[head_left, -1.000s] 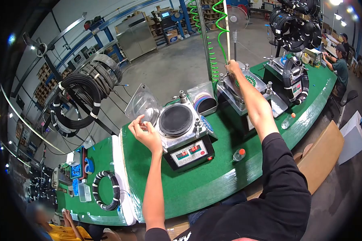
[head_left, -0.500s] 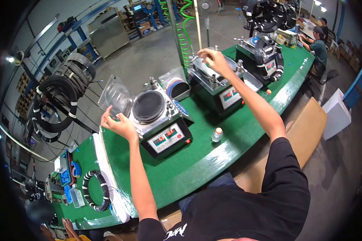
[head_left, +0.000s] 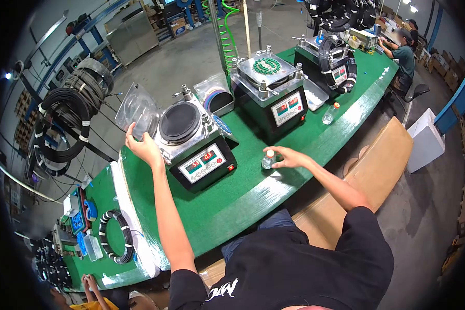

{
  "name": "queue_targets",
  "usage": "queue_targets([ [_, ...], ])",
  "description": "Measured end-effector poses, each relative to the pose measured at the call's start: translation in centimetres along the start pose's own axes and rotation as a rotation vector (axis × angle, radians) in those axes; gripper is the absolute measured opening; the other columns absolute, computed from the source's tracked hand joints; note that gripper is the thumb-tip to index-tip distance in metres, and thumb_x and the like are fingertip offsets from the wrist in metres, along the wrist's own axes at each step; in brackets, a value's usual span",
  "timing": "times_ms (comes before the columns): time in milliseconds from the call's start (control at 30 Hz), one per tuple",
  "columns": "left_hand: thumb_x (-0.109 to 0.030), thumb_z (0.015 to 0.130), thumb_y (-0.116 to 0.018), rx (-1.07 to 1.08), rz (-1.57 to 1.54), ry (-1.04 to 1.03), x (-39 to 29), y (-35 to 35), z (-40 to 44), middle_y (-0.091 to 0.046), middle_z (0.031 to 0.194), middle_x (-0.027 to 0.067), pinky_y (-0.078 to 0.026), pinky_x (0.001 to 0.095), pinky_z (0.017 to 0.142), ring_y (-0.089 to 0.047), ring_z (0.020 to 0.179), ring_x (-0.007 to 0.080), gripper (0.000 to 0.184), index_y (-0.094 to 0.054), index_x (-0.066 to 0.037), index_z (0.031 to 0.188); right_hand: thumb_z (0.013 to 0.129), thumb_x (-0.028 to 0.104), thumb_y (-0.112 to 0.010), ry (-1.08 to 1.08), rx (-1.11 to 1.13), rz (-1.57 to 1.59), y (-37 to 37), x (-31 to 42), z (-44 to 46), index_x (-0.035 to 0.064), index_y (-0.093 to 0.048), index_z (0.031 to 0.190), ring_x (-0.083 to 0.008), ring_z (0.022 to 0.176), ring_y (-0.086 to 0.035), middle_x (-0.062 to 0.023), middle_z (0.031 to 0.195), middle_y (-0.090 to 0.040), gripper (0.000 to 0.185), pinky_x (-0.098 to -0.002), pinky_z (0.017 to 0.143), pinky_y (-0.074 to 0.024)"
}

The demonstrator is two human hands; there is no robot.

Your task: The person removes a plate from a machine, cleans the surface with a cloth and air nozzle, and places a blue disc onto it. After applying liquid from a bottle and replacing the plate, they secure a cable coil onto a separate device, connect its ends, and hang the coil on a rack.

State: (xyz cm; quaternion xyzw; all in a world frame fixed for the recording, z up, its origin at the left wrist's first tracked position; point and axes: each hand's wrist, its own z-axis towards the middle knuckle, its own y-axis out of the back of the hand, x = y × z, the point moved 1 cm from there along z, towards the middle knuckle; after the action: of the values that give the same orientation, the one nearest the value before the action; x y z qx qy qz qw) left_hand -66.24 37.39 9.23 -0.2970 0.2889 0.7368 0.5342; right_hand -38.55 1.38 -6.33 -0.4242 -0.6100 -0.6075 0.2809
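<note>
My right hand [head_left: 293,157] has its thumb and fingers around a small clear bottle with an orange cap [head_left: 267,161], which stands on the green bench top. My left hand [head_left: 145,150], fingers apart, is beside the left corner of a polishing machine [head_left: 204,163] with a round black pad [head_left: 180,122]. Behind those fingers leans a clear plastic box [head_left: 137,111]; whether they touch it I cannot tell. A second machine [head_left: 288,108] carries a square metal plate with a ring of green pieces [head_left: 266,65] on top.
Another orange-capped bottle [head_left: 329,114] stands right of the second machine, near a metal tray [head_left: 314,94]. A third machine bears a black cable coil [head_left: 331,64]. Another coil [head_left: 115,236] lies at left. Co-workers sit at far right [head_left: 404,57] and lower left [head_left: 95,294].
My right hand has come down from above the second machine's plate to the bottle, uncovering the ring of green pieces. My left hand stays near the first machine. The view has shifted slightly.
</note>
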Motion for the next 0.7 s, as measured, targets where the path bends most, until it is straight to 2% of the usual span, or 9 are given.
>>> queue_targets([
  [33, 0.01, 0.081, -0.06, 0.005, -0.008, 0.012, 0.0, 0.0, -0.1, -0.055, 0.132, 0.0154, -0.04, 0.0426, 0.108, -0.052, 0.127, 0.0318, 0.049, -0.066, -0.009, 0.125, 0.084, 0.016, -0.085, 0.105, -0.057, 0.067, -1.1, -1.0, 0.8, 0.0117, -0.05, 0.146, -0.0255, 0.13, -0.055, -0.011, 0.138, -0.057, 0.071, -0.0461, 0.108, -0.0507],
  [133, 0.009, 0.08, -0.061, -0.001, -0.012, 0.035, 0.3, 0.0, 0.0, -0.056, 0.132, 0.0167, -0.041, 0.0419, 0.109, -0.053, 0.128, 0.0332, 0.046, -0.067, -0.008, 0.122, 0.083, 0.019, -0.086, 0.083, -0.139, 0.097, -1.8, -2.1, 2.5, 0.0098, -0.054, 0.134, -0.0273, 0.126, -0.059, -0.0088, 0.128, -0.064, 0.061, -0.0445, 0.106, -0.047],
  [200, 0.008, 0.079, -0.062, -0.027, 0.003, -0.004, 1.1, -0.3, 0.2, -0.058, 0.133, 0.0141, -0.04, 0.0402, 0.108, -0.054, 0.125, 0.03, 0.047, -0.068, -0.011, 0.121, 0.089, 0.018, -0.082, 0.12, -0.182, 0.439, -1.6, 0.2, 3.6, 0.0102, -0.051, 0.127, -0.021, 0.122, -0.06, -0.0105, 0.126, -0.064, 0.049, -0.0416, 0.102, -0.0496],
  [333, 0.01, 0.076, -0.061, -0.018, -0.002, -0.005, 1.3, -0.2, 0.2, -0.057, 0.128, 0.018, -0.041, 0.0423, 0.107, -0.056, 0.123, 0.0352, 0.047, -0.068, -0.008, 0.119, 0.094, 0.022, -0.077, 0.193, -0.255, 0.513, 1.4, 7.1, 7.6, 0.0078, -0.049, 0.14, -0.0141, 0.103, -0.063, -0.0093, 0.116, -0.067, 0.055, -0.0337, 0.092, -0.0522],
  [400, 0.01, 0.076, -0.061, 0.003, -0.03, 0.047, 0.9, -0.2, 0.1, -0.057, 0.128, 0.0179, -0.043, 0.0421, 0.103, -0.057, 0.118, 0.0346, 0.047, -0.068, -0.009, 0.118, 0.093, 0.025, -0.079, 0.211, -0.253, 0.436, 3.4, 9.3, 10.8, 0.007, -0.051, 0.142, -0.019, 0.107, -0.064, -0.0119, 0.116, -0.067, 0.059, -0.0379, 0.097, -0.0511],
  [500, 0.011, 0.076, -0.06, 0.003, -0.032, 0.034, 1.1, -0.1, 0.1, -0.057, 0.119, 0.0163, -0.044, 0.0425, 0.1, -0.058, 0.112, 0.0335, 0.047, -0.068, -0.01, 0.117, 0.087, 0.031, -0.082, 0.429, -0.33, -0.254, 6.6, 15.0, 14.0, 0.0048, -0.058, 0.14, -0.0377, 0.119, -0.061, -0.0185, 0.125, -0.065, 0.064, -0.0455, 0.108, -0.0457],
  [533, 0.011, 0.076, -0.06, 0.011, -0.038, 0.057, 0.8, -0.1, 0.1, -0.056, 0.116, 0.0157, -0.044, 0.0427, 0.1, -0.058, 0.111, 0.0336, 0.046, -0.068, -0.01, 0.117, 0.086, 0.028, -0.082, 0.599, -0.406, -0.469, 7.0, 15.5, 15.7, 0.0079, -0.057, 0.14, -0.0382, 0.12, -0.059, -0.0156, 0.13, -0.064, 0.063, -0.0456, 0.108, -0.0458],
  [600, 0.01, 0.076, -0.061, -0.002, -0.045, 0.026, 1.0, -0.1, 0.1, -0.056, 0.111, 0.0149, -0.043, 0.0441, 0.101, -0.057, 0.11, 0.0341, 0.045, -0.068, -0.009, 0.116, 0.084, 0.024, -0.082, 0.345, -0.368, -0.62, 7.0, 21.7, 15.4, 0.0113, -0.056, 0.137, -0.0362, 0.122, -0.057, -0.012, 0.133, -0.063, 0.06, -0.0471, 0.104, -0.0467],
  [700, 0.01, 0.076, -0.061, 0.004, -0.048, 0.043, 0.3, 0.1, -0.1, -0.057, 0.111, 0.0155, -0.043, 0.0453, 0.1, -0.056, 0.11, 0.0356, 0.044, -0.067, -0.009, 0.115, 0.081, 0.015, -0.078, 0.494, -0.346, -1.12, 6.1, 25.8, 17.4, 0.0151, -0.063, 0.128, -0.0274, 0.127, -0.052, -0.0076, 0.124, -0.062, 0.05, -0.0501, 0.095, -0.046],
])
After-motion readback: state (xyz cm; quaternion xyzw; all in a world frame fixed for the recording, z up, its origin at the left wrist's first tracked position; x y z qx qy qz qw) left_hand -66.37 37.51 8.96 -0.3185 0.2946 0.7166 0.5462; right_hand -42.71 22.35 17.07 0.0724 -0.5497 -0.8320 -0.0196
